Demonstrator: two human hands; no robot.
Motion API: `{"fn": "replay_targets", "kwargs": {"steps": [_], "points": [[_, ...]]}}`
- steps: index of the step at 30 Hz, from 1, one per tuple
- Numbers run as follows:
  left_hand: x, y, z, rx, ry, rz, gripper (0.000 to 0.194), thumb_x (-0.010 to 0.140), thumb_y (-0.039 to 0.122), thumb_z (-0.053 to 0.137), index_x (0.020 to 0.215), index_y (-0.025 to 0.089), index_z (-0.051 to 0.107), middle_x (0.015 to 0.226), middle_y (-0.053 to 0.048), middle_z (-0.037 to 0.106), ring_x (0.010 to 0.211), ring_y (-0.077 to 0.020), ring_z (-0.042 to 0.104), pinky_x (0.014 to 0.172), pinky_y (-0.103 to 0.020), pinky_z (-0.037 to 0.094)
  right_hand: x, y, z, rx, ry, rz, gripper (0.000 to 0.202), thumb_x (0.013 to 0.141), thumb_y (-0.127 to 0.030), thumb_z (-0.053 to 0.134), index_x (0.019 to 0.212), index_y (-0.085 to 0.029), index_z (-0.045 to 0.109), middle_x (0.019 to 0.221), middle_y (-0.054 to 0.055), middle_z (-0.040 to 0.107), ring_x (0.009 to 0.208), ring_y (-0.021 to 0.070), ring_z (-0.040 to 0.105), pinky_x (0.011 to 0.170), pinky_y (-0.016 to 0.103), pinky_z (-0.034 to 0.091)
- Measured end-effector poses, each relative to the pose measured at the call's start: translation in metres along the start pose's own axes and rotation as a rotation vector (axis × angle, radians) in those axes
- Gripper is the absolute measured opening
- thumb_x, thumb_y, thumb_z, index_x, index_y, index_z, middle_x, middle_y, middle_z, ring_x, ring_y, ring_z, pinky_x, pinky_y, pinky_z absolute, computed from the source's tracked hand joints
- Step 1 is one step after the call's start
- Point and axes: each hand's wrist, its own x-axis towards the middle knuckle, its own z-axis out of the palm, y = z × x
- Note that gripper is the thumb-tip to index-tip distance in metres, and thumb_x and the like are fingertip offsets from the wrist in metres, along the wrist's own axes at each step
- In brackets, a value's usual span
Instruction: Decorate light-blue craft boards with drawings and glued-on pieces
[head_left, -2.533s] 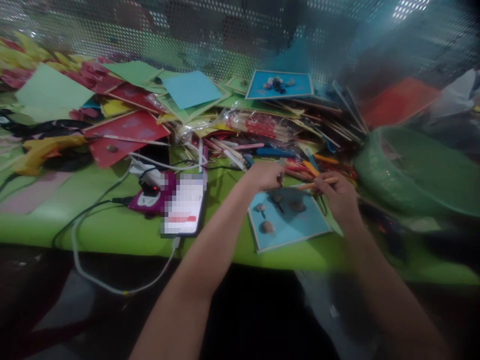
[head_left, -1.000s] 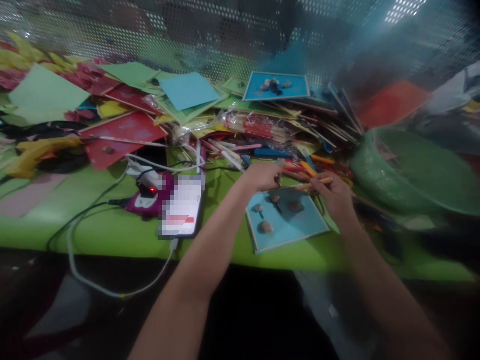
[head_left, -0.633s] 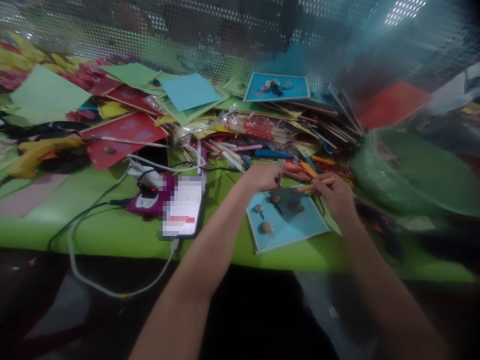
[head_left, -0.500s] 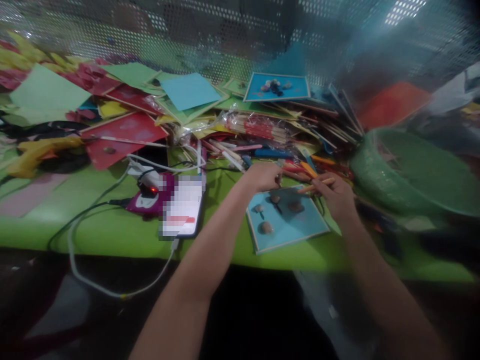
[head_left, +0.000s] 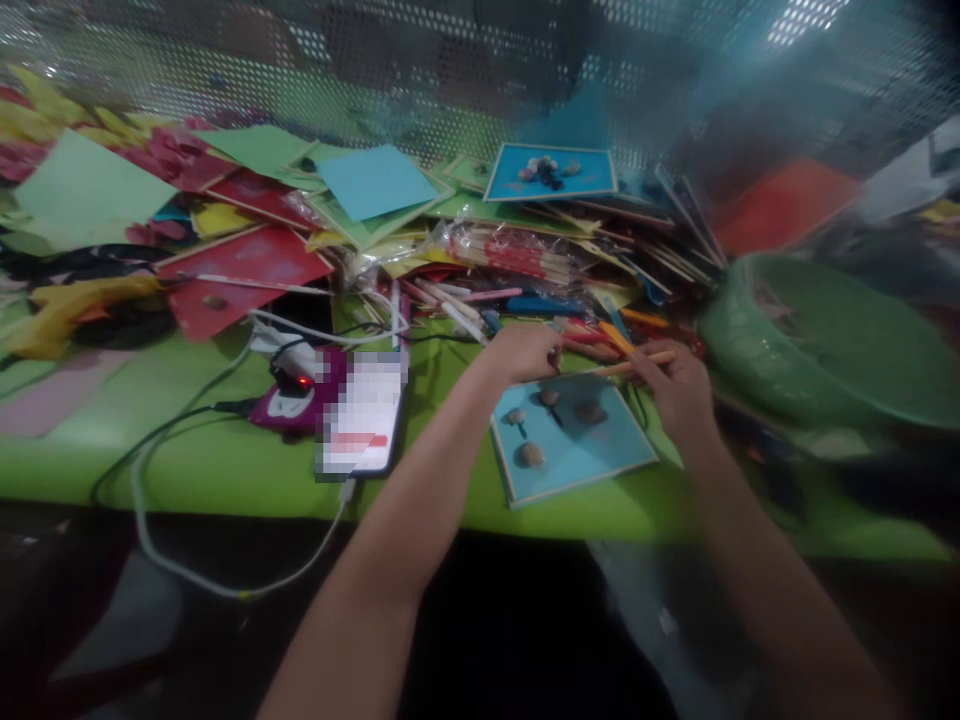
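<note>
A light blue card (head_left: 577, 460) with a pale border lies near the table's front edge, with several brownish stones on it, among them one at its lower left (head_left: 531, 455). At the card's far left edge, my left hand (head_left: 529, 352) is closed with curled fingertips; what they grip, if anything, is too small to make out. My right hand (head_left: 675, 385) pinches an orange pencil-like stick (head_left: 626, 367) above the card's far right edge. The stick points left toward my left hand.
Left of my left arm lie a phone (head_left: 364, 415) and a purple socket block (head_left: 292, 400) with cables. A green basin (head_left: 817, 350) stands at the right. Behind are pencils, a blue picture card (head_left: 600, 172), red card (head_left: 247, 270) and a yellow glue gun (head_left: 82, 300).
My right hand has shifted slightly to the right and up, and the orange stick has turned closer to level. My left hand stays almost in the same place.
</note>
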Motion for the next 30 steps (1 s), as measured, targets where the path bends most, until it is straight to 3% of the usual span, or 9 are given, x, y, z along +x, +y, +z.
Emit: {"fn": "replay_targets", "kwargs": {"steps": [17,30], "points": [[0.002,-0.004,0.004,-0.018,0.012,-0.003,0.023,0.081,0.025,0.069,0.101,0.022,0.078,0.107,-0.005,0.079,0.099,-0.0243,0.072,0.076,-0.028,0.048,0.001,0.008,-0.002,-0.024,-0.054,-0.022,0.032,0.08,-0.053,0.08,0.081,-0.023,0.068,0.065,-0.001,0.066,0.058,0.0147,0.063,0.055,0.026,0.051],[0.0,-0.001,0.0,-0.008,-0.004,-0.001,0.022,0.082,0.026,0.068,0.102,0.021,0.077,0.109,-0.005,0.079,0.099,-0.0237,0.072,0.075,-0.027,0.048,-0.001,-0.006,-0.001,-0.013,-0.006,0.04,0.03,0.076,-0.047,0.082,0.074,-0.023,0.065,0.061,-0.003,0.062,0.055,0.0138,0.06,0.054,0.026,0.05]]}}
